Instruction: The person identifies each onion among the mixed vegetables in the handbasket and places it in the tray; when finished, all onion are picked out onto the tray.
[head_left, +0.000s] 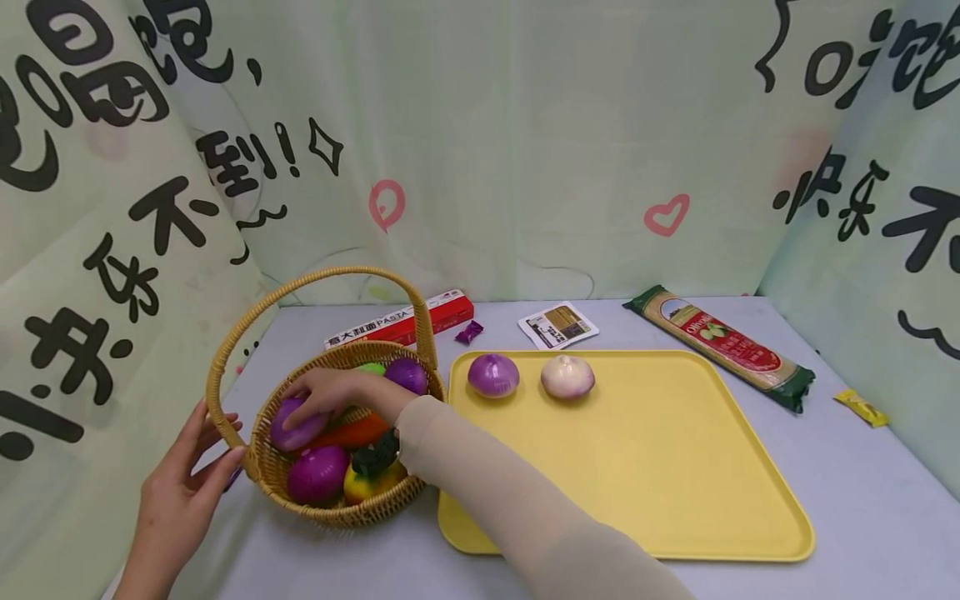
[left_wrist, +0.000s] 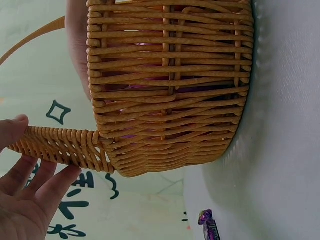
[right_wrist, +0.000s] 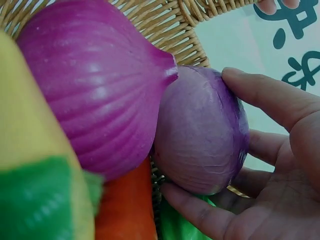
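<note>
A wicker basket (head_left: 341,515) with a tall hoop handle stands at the table's left. My right hand (head_left: 311,402) reaches into it and curls its fingers round a pale purple onion (head_left: 295,432); the right wrist view shows that onion (right_wrist: 202,132) cupped between the thumb and fingers (right_wrist: 272,92). A deeper magenta onion (head_left: 317,473) lies against it, beside a carrot (head_left: 357,432) and a yellow and green piece (head_left: 370,477). My left hand (head_left: 206,467) holds the basket's handle (left_wrist: 60,145) at its base, thumb above and fingers below.
A yellow tray (head_left: 675,500) lies right of the basket, with a purple onion (head_left: 492,375) and a whitish onion (head_left: 567,377) near its far edge. Behind lie a red pasta box (head_left: 408,323), a sachet (head_left: 558,325), a spaghetti packet (head_left: 723,346) and wrapped sweets (head_left: 861,407).
</note>
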